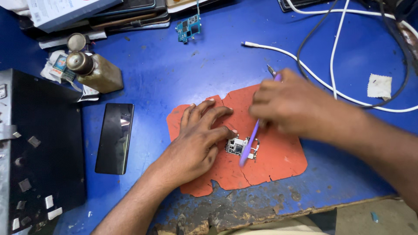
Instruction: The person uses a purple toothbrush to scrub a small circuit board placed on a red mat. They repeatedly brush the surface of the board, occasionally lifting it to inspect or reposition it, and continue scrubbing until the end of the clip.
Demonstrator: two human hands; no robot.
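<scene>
Purple tool (249,146) blurred over circuit board (237,146)

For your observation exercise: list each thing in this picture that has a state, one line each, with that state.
Left hand: flat, pinning the circuit board.
Right hand: gripping purple tool, blurred.
Phone: screen dark.
Bottle: lying, capped.
White cable: end unplugged.
Orange mat: cracked.

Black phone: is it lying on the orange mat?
No. The black phone lies on the blue table, left of the orange mat, where the left hand steadies a small circuit board.
</scene>
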